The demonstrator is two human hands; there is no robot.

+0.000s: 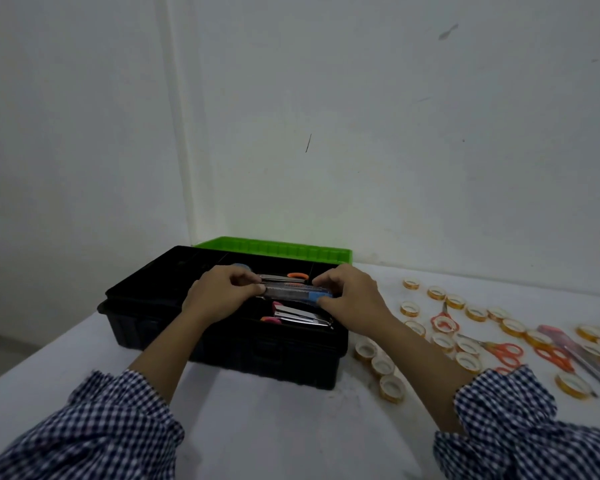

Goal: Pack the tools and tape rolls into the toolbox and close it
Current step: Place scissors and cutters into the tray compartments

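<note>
Two hands above the open toolbox (142, 323): left hand (219, 296) and right hand (351, 299) fingers pinch the ends of a blue-tipped tool (291, 292); tape rolls (366, 351) at three o'clock.

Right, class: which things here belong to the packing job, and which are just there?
Job: toolbox, blue-ended tool held by left hand and right hand, stapler inside, tape rolls, scissors.
Just there: table, wall.

A plain white wall (395, 133) fills the upper frame, with a vertical edge (179, 116) at upper left and small dark marks (308, 143). A white table (274, 427) covers the lower part. The light is dim.
</note>
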